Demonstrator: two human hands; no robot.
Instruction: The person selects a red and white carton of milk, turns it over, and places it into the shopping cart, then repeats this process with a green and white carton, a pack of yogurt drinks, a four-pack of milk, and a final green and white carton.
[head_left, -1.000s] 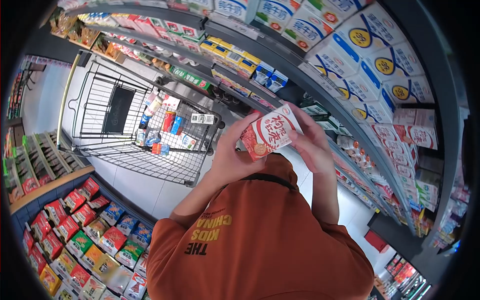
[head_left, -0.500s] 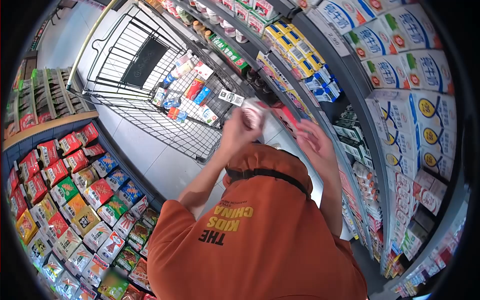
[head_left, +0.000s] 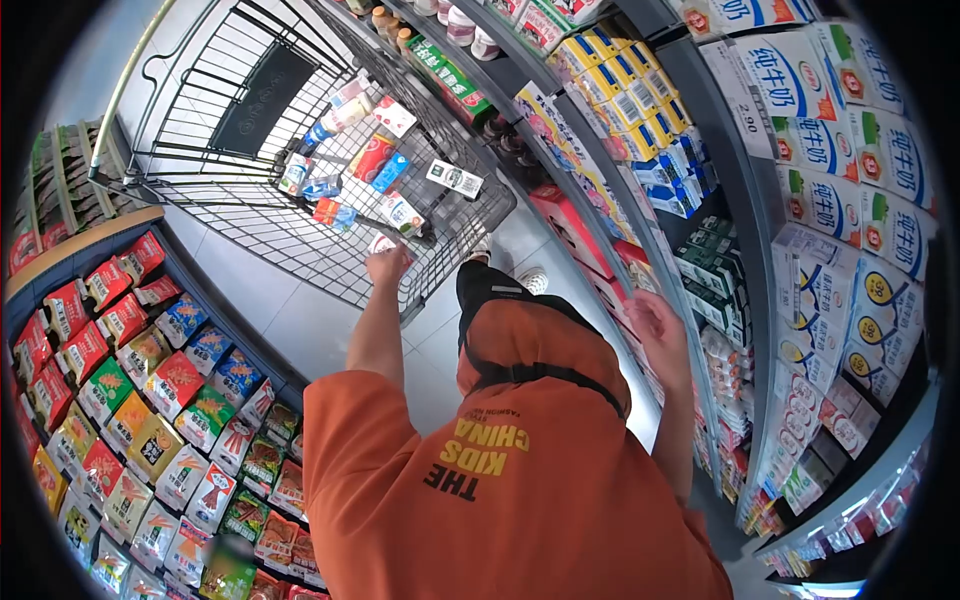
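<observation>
The left hand (head_left: 388, 266) closes on a small carton (head_left: 381, 243) at the cart (head_left: 330, 265), its fingers hiding most of it. The right hand (head_left: 655, 322), half open and empty, is near the shelves (head_left: 672, 262).

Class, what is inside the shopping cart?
The shopping cart holds a red pack, a blue pack, a white box and other goods; anything directly beneath them is covered.

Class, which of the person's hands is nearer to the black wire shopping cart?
Left. The left hand is at the side of the cart, its grip on a small pale carton; the right hand is away, beside the grey shelving.
</observation>
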